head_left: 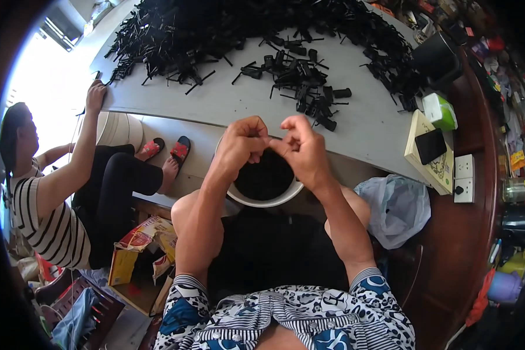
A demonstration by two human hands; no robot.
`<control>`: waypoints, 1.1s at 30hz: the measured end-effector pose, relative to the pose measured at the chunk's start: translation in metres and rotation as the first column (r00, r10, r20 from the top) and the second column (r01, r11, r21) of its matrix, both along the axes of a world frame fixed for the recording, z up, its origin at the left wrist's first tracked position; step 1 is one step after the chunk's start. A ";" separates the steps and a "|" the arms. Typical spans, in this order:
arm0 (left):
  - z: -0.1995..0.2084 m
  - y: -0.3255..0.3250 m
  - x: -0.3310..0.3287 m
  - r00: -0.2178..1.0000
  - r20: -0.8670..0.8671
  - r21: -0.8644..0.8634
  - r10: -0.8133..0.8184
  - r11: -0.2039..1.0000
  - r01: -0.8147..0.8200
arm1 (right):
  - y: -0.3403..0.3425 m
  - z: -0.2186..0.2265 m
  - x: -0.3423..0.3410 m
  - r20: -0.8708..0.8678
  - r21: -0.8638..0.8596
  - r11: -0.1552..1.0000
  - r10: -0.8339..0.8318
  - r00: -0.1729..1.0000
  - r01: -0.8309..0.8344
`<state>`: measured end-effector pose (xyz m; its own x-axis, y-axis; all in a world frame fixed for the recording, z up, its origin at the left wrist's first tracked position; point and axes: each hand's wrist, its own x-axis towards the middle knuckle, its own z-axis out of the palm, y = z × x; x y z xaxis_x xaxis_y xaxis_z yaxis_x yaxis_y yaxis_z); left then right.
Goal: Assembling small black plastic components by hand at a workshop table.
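My left hand and my right hand meet at the fingertips above a white bucket. Both have curled fingers in a pinch; whatever lies between them is too small or hidden to make out. Inside the bucket is a dark mass, partly covered by my hands. Just beyond my hands, on the grey table, lies a small group of black plastic parts with thin stems. Behind it spreads a big heap of similar black parts.
At left another person in a striped top sits with one hand on the table edge. A torn carton stands by my left side. On my right are a plastic bag, a box with a black item on top, and a black container.
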<state>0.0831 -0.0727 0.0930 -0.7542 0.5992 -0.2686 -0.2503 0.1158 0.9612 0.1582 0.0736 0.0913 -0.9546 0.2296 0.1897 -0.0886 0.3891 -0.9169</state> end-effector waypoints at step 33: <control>-0.003 0.004 0.004 0.997 0.072 0.295 -0.029 0.955 0.006 | 0.031 0.002 -0.004 0.030 -0.667 0.708 0.338 0.941 -0.233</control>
